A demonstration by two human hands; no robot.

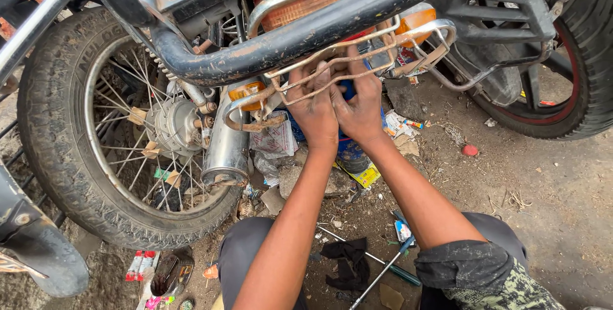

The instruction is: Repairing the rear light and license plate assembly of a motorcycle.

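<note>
Rusty rack [357,61] sits gripped by left hand [314,109] and right hand [361,105], fingers curled.

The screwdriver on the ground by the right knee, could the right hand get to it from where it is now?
Probably yes. The screwdriver lies in the open on the dirt beside the right leg, uncovered. The right hand is up at the rusty wire guard and would have to let go first.

An outdoor roadside motorcycle repair spot is showing here. A spoked rear wheel [121,125] and chrome exhaust [227,147] are filling the nine o'clock side. Bare dirt ground [549,201] is spreading toward four o'clock, with litter lying about. A screwdriver [386,265] and black rag [348,262] are lying at six o'clock.
</note>
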